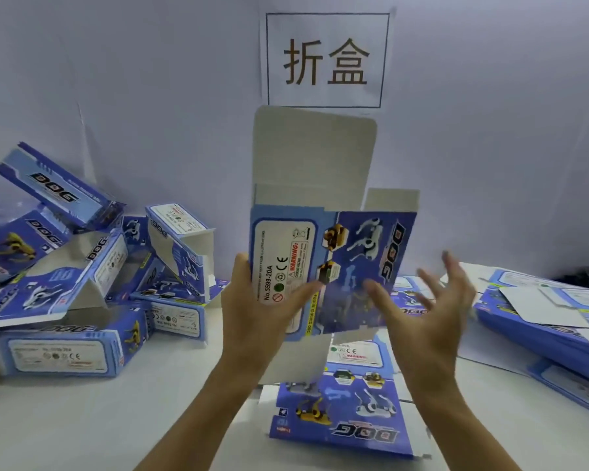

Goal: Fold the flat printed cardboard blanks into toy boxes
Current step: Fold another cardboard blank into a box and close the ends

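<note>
I hold a blue printed cardboard blank [337,253] upright in front of me, partly squared up, with its grey inner top flap standing tall. My left hand [255,311] grips its lower left panel, thumb across the white label. To the right of the blank, my right hand [429,307] is spread with straight fingers and looks blurred; it holds nothing. Another flat blank [340,413] with "DOG" print lies on the table below the held one.
A heap of folded blue boxes [82,266] fills the table's left side. A stack of flat blanks [541,321] lies at the right. A paper sign [327,59] hangs on the white wall behind. Bare white table [116,419] shows at the front left.
</note>
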